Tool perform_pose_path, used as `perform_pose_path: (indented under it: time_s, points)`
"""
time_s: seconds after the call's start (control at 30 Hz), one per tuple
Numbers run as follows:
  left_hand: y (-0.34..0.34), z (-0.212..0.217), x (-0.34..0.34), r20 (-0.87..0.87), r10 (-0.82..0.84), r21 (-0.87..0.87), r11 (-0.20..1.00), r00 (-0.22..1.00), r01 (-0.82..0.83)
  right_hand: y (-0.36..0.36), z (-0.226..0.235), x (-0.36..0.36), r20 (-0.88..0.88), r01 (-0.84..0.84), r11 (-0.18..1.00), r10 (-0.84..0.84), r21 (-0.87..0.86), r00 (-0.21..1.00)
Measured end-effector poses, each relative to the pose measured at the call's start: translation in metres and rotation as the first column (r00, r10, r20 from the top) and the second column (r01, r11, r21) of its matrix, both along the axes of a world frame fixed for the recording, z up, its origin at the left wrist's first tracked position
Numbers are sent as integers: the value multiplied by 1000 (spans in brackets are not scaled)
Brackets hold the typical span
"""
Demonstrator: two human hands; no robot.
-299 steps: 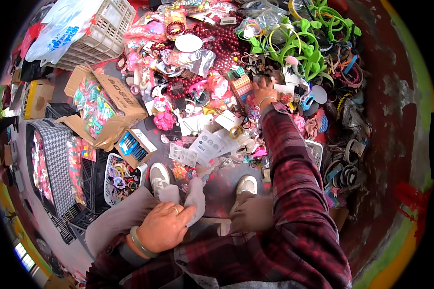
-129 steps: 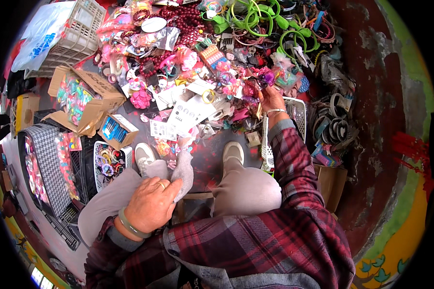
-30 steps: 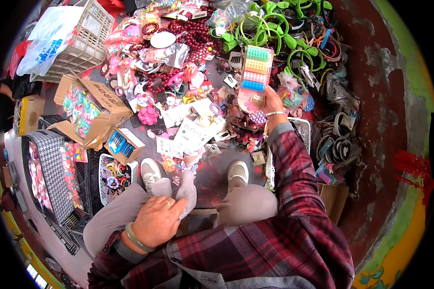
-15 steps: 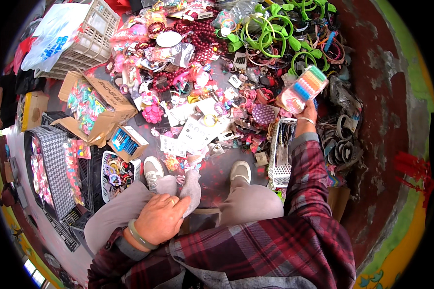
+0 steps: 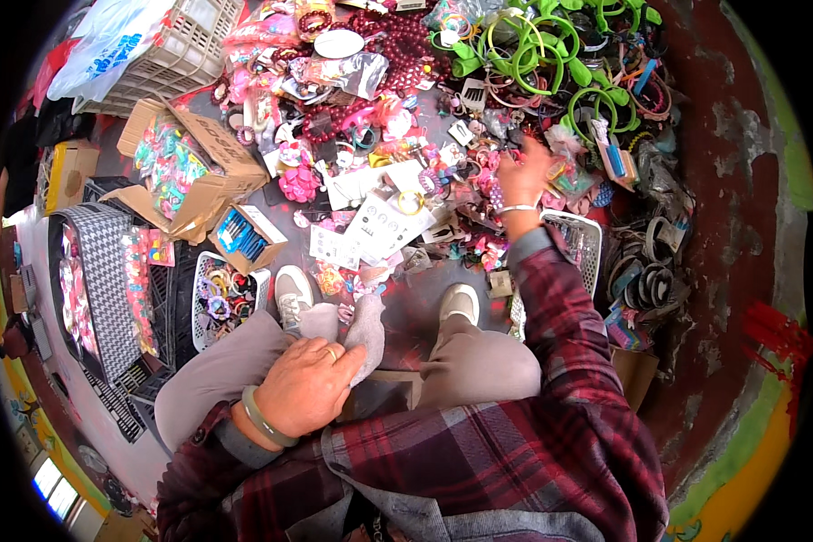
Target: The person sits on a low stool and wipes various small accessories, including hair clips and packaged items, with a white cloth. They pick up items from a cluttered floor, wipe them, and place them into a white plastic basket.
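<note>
I sit over a heap of hair accessories (image 5: pixel 397 154) spread on the ground. My left hand (image 5: pixel 307 387), with a green bangle on the wrist, rests on my left knee and grips a grey cloth (image 5: pixel 368 327). My right hand (image 5: pixel 522 172) reaches forward into the heap next to pink and purple clips (image 5: pixel 488 185). Its fingers are curled down among the items, and whether they hold anything is hidden. White cards of small ornaments (image 5: pixel 379 221) lie in front of my shoes.
A pile of green headbands (image 5: pixel 551 54) lies at the far right. A white wire basket (image 5: pixel 580 237) sits by my right arm. At left are an open cardboard box of trinkets (image 5: pixel 185 167), a small blue-filled box (image 5: pixel 244 237), a white basket (image 5: pixel 215 298) and a chequered display board (image 5: pixel 104 262).
My right hand held a colourful striped pack up over the heap; now that pack is out of the hand, which has dropped left into the clips. My left hand stayed on the knee.
</note>
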State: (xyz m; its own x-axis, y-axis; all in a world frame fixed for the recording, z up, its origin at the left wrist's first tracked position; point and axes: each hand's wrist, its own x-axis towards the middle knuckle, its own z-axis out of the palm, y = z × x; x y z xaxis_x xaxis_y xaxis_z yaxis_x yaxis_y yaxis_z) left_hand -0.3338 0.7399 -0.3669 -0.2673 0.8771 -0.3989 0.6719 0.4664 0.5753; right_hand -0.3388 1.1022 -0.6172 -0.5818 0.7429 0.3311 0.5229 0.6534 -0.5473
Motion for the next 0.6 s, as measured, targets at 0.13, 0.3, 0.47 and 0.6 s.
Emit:
perform_pose_path:
  time_s: [0.13,0.3,0.47,0.6]
  points:
    - [0,-2,-5,-1,-12,17,1000,1000,12,-107,3,-32,426,-320,906,415,-278,804]
    - [-1,-1,-8,-14,-22,38,999,1000,22,-119,-15,-41,620,-257,824,554,-505,556]
    - [-5,0,-7,-22,-6,42,999,1000,7,-69,-69,2,604,-423,853,516,-305,607]
    - [-8,0,-4,-20,15,69,997,1000,-14,-19,-75,30,327,-101,862,294,-497,898]
